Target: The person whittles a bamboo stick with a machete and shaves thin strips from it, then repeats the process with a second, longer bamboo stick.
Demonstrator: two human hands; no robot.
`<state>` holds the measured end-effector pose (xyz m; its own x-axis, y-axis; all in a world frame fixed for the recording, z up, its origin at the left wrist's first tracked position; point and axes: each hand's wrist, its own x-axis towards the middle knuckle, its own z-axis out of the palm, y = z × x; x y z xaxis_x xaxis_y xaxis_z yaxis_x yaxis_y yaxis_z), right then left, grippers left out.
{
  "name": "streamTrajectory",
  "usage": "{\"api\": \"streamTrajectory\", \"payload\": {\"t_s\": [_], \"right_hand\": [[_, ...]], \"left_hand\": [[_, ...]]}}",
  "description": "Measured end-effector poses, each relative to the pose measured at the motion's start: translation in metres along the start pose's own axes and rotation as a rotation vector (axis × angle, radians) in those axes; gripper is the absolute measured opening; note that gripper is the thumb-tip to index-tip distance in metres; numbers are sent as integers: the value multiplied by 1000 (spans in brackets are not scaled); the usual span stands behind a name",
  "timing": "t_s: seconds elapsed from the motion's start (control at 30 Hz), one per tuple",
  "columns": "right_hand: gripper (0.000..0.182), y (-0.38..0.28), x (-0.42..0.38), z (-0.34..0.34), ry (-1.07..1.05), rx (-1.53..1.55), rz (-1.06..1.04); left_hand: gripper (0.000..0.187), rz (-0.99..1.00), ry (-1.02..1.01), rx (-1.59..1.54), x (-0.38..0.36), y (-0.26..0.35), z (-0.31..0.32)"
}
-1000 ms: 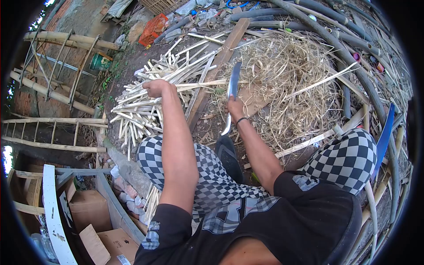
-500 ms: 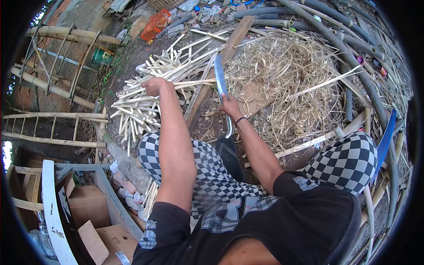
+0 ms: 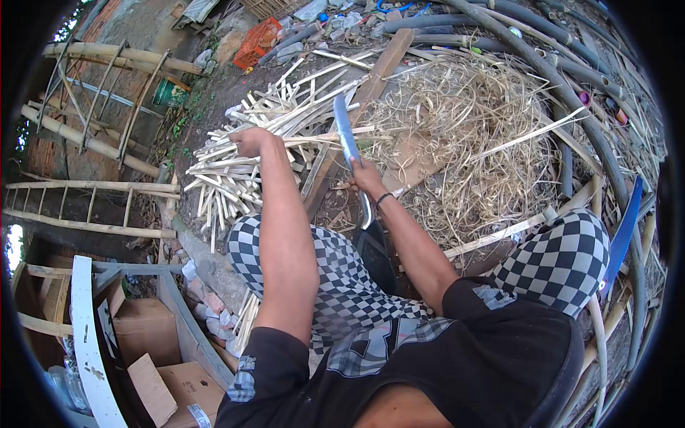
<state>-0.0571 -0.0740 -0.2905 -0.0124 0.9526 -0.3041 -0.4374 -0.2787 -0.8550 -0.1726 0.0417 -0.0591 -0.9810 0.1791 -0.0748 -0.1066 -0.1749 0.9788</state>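
My left hand (image 3: 250,141) is closed around one end of a pale bamboo strip (image 3: 321,137), over a heap of cut bamboo sticks (image 3: 225,187). The strip reaches to the right, past the blade. My right hand (image 3: 365,178) grips a long machete (image 3: 344,123) with a curved handle end, its blade pointing away from me and overlapping the strip. Under the blade and strip runs a wooden beam (image 3: 389,55) lying on the ground.
Curly bamboo shavings (image 3: 471,128) cover the ground on the right, with dark poles (image 3: 549,71) curving behind them. A blue saw (image 3: 622,232) lies by my right knee. An orange crate (image 3: 258,41) stands at the back; cardboard boxes (image 3: 146,332) are at lower left.
The machete has shifted left and slightly toward me, so more of the strip's end shows to the right of the blade. My left hand stays nearly in place.
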Motion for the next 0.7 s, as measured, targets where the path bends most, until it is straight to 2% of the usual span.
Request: {"api": "streamTrajectory", "payload": {"t_s": [0.03,0.07,0.13,0.17,0.23,0.33,0.37,0.43,0.47,0.57,0.6,0.67,0.7], "right_hand": [[35,-5,0,-2,82,80,-5],[35,-5,-5,5,73,81,-8],[36,-13,-20,21,-58,234,212],[38,-16,-22,25,-64,98,133],[37,-6,-14,19,-67,78,102],[36,-26,-1,17,-59,65,7],[38,-39,-7,17,-6,86,-47],[37,-69,-22,12,57,144,-145],[37,-86,-28,7,56,116,-175],[27,-140,-56,-3,166,314,-346],[27,-152,-56,-11,166,291,-372],[27,-170,-59,-32,332,168,-536],[26,-182,-71,-41,377,110,-549]], "left_hand": [[64,36,-22,-8,2,-2,2],[63,76,-46,-9,6,-5,2],[63,91,-55,30,6,-4,4],[63,62,-76,32,4,-2,4],[66,-8,-85,16,5,8,-6],[69,-45,-100,-81,-2,28,-11],[54,-88,-209,-225,3,41,-9],[44,-130,-383,-475,3,67,-10],[42,-122,-447,-577,-2,85,-15],[43,-92,-473,-607,-9,122,-23],[47,-37,-575,-609,-7,133,-28],[50,153,-790,-562,-22,170,-47],[51,210,-858,-532,-34,193,-58]]}}
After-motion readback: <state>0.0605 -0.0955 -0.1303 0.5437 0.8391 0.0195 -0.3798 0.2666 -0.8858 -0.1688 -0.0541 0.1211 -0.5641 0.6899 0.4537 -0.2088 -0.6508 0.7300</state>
